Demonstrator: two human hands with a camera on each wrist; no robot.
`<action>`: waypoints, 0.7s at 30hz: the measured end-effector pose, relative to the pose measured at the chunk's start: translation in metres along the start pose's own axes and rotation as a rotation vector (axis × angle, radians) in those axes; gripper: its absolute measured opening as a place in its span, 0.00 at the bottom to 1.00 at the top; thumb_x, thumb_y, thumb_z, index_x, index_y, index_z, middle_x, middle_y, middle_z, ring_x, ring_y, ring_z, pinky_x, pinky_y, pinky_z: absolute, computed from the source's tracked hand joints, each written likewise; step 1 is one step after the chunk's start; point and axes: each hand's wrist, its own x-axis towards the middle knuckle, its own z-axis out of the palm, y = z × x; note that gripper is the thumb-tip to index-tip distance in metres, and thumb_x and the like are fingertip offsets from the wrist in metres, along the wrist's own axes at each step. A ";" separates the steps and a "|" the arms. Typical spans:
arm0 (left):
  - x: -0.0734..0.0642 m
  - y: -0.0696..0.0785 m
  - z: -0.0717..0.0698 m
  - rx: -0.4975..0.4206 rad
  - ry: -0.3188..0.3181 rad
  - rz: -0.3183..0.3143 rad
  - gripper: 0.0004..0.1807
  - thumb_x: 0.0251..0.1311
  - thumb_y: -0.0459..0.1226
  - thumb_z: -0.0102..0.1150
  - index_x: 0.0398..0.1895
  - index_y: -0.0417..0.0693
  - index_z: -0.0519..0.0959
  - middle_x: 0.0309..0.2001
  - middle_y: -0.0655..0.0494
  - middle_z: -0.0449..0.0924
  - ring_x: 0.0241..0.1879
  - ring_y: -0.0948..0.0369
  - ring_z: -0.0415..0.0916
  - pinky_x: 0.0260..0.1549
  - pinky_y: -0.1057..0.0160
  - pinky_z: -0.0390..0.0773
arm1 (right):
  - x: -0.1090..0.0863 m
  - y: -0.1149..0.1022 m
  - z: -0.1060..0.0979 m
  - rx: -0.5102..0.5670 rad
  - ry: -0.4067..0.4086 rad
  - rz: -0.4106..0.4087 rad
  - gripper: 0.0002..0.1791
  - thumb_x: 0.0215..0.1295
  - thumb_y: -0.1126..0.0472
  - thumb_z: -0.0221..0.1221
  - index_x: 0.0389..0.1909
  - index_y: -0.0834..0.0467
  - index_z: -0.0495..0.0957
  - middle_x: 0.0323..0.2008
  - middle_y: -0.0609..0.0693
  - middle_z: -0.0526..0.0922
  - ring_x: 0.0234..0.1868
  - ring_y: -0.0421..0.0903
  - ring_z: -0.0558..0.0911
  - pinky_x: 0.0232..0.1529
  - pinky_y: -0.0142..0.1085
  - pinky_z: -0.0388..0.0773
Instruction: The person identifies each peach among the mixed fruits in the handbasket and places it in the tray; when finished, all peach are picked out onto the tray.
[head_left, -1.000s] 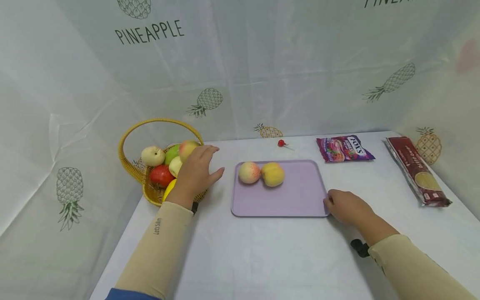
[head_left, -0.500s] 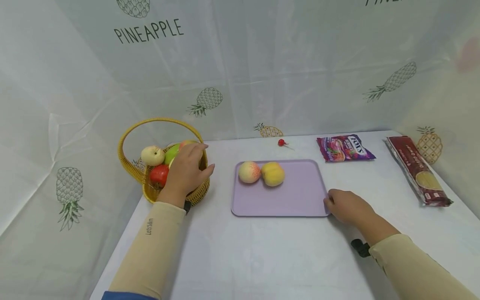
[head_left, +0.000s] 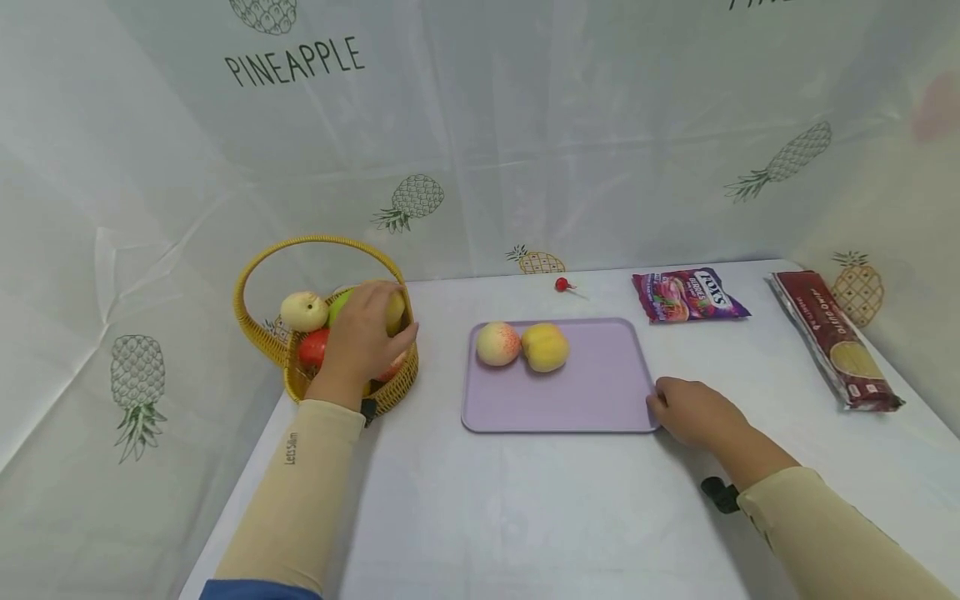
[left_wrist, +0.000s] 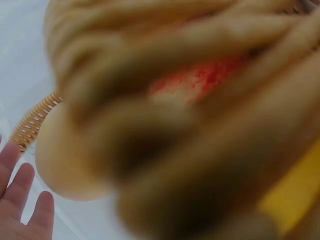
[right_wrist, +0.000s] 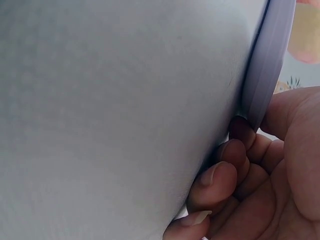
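In the head view my left hand (head_left: pixel 358 337) is over the wicker basket (head_left: pixel 401 390), back of the hand up, thumb toward the right rim. A yellow-green fruit (head_left: pixel 395 313) shows between fingers and thumb. Around it lie a red fruit (head_left: pixel 311 347) and a pale fruit (head_left: pixel 303 311). The left wrist view shows straight, spread fingers (left_wrist: pixel 42 212) beside a pale round fruit (left_wrist: pixel 70 160), with blurred wicker in front. My right hand (head_left: pixel 693 408) pinches the right rim of the lilac tray (head_left: pixel 570 404). A peach (head_left: pixel 498 343) and a yellow fruit (head_left: pixel 545 347) sit on it.
Behind the tray lies a small red item with a thin stem (head_left: pixel 562 285). A purple Fox's candy bag (head_left: pixel 688 295) is at the back right. A long dark-red packet (head_left: pixel 834 340) lies farther right. The basket's tall handle (head_left: pixel 318 240) arches over the fruit.
My left hand has moved left, farther over the basket and its fruit, uncovering fruit near the right rim. The right hand and the tray stay in place.
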 end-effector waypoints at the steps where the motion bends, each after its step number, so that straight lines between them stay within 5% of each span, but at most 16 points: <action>1: 0.000 0.000 -0.001 0.003 -0.009 -0.013 0.31 0.56 0.43 0.72 0.60 0.38 0.76 0.59 0.43 0.78 0.63 0.45 0.72 0.67 0.47 0.71 | 0.000 0.000 0.000 0.001 0.001 0.000 0.24 0.76 0.51 0.53 0.57 0.69 0.75 0.47 0.64 0.83 0.46 0.60 0.81 0.55 0.64 0.77; 21: 0.008 -0.016 -0.020 -0.003 -0.167 -0.160 0.37 0.61 0.47 0.70 0.69 0.40 0.70 0.68 0.42 0.72 0.70 0.44 0.65 0.71 0.44 0.66 | -0.002 0.001 -0.003 -0.001 -0.010 -0.012 0.24 0.76 0.51 0.53 0.57 0.69 0.74 0.48 0.65 0.83 0.48 0.62 0.81 0.55 0.64 0.77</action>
